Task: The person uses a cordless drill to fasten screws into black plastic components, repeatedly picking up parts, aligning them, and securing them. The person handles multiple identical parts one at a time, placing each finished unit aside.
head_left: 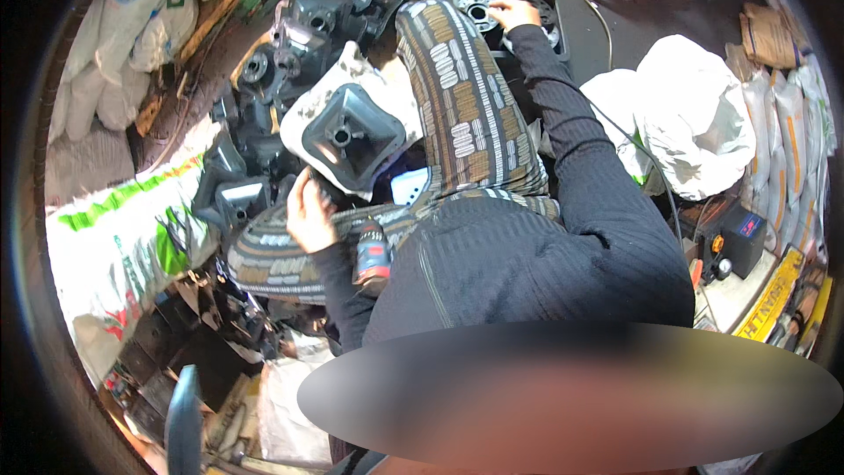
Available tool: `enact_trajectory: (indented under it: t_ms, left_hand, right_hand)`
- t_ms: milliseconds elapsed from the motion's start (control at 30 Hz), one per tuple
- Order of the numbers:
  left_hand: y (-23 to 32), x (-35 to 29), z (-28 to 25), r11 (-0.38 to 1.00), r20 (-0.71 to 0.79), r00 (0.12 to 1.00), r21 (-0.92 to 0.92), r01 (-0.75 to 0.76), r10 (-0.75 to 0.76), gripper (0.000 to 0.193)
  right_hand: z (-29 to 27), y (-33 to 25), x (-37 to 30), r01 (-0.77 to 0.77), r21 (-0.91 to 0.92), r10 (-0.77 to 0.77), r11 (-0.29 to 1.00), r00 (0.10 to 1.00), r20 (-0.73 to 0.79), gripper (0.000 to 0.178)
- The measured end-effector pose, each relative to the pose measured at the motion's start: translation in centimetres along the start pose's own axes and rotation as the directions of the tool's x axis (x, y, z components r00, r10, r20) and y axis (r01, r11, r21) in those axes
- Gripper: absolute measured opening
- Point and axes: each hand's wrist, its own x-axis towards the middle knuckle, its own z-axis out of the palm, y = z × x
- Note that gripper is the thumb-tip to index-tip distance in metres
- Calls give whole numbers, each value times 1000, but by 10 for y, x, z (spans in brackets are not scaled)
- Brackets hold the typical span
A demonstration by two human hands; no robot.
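A square, dark funnel-shaped part (341, 136) with a round hole in its middle rests face up on a white cloth-like piece (316, 98) between my legs. My left hand (311, 214) is beside its lower left corner, fingers loosely apart, with nothing visible in them. At the far side, my right hand (514, 14) reaches into a grey crate (561, 7) of round metal parts. Its fingers close on the edge of a round flanged disc (477, 12) with a hole in its hub. The undersides of those fingers are hidden.
Several dark moulded parts (283, 40) lie piled at my left. A printed white sack (132, 251) is nearer on that side. White plastic bags (690, 114) and a black box-shaped device (737, 233) stand at the right. A cable (607, 22) runs past the crate.
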Motion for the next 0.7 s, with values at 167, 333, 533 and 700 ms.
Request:
enact_trajectory:
  t_ms: [167, 333, 533, 700]
  left_hand:
    - [-1, -9, 60, 942, 333, 887, -9, -335, 319, 24]
    - [-7, -8, 22, 971, 192, 953, 3, -238, 233, 22]
    - [-14, -70, -78, 921, 247, 965, 349, -171, 86, 26]
    - [-18, -118, -96, 665, 601, 799, 604, -439, -18, 67]
  right_hand:
    - [29, -17, -9, 250, -559, -128, 791, 960, 248, 40]
    - [43, -3, 16, 211, -543, -30, 813, 946, 323, 32]
    - [-18, -22, 25, 140, -262, -117, 955, 988, 101, 46]
    - [-59, -148, -31, 261, 680, -353, 685, 936, -3, 28]
